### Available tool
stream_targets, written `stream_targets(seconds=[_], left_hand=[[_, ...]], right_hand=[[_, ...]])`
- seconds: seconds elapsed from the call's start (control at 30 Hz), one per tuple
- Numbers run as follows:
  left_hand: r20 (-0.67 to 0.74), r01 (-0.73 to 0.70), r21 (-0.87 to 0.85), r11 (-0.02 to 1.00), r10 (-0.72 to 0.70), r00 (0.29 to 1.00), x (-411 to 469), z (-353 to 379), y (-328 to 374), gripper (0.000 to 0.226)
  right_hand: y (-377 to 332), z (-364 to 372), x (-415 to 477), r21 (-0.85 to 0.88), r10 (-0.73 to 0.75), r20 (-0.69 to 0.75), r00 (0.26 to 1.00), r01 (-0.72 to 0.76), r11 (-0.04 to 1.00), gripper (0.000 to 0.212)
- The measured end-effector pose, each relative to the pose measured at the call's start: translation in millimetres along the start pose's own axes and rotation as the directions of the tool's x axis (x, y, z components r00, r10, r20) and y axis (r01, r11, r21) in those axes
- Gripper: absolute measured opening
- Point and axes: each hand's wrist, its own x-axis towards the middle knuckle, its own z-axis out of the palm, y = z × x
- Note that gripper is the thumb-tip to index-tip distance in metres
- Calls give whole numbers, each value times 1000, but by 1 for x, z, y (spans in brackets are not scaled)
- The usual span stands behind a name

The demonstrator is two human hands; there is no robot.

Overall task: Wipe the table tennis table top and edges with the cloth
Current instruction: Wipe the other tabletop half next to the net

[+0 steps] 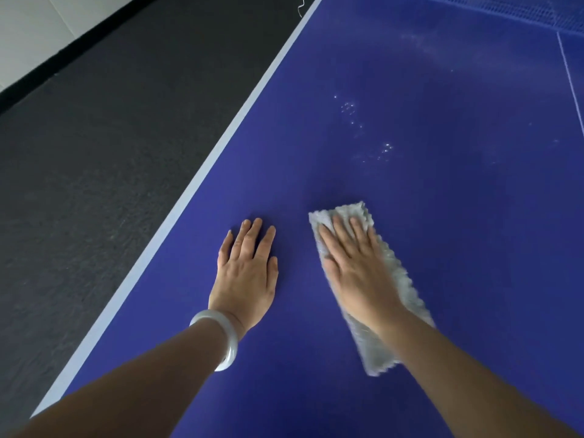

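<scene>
Right hand [354,267] flat, fingers straight, pressing grey cloth [376,346] on table [442,216]. Left hand [246,270] flat on top, holding nothing. Cloth judged soft, light, prone to bunching; palm pressure at centre best. Droplets [369,134] ahead, unwiped.

- Soft, even light fills the room, with no harsh patches, and the blue counter [442,248] reads clearly.
- A pale sheen lies over the counter's far right part, where small wet specks [385,148] glint white.
- Faint, soft-edged shadow hugs the left grip [246,273].
- The cloth [379,343] smears with motion blur at its near end, and the right grip [357,267] looks slightly soft.
- The net [521,7] is hazy.
- The dark floor [94,153] stays dim.
</scene>
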Motion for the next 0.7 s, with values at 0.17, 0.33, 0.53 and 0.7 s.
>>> stream_targets(seconds=[0.17,0.33,0.53,0.7], left_hand=[[26,3,25,1000,-4,1000,1,0,-2,60],[37,-4,29,1000,3,999,2,-1,1,62],[38,5,30,1000,-7,999,3,-3,2,63],[29,15,46,999,-17,999,3,-1,4,61]], right_hand=[[49,-7,39,-31,356,29,934,-355,934,58],[-29,-5,62,-4,287,21,958,-287,958,58],[-3,-3,-51,37,-134,18,991,133,990,53],[28,-13,12,5,416,41,908,-417,909,60]])
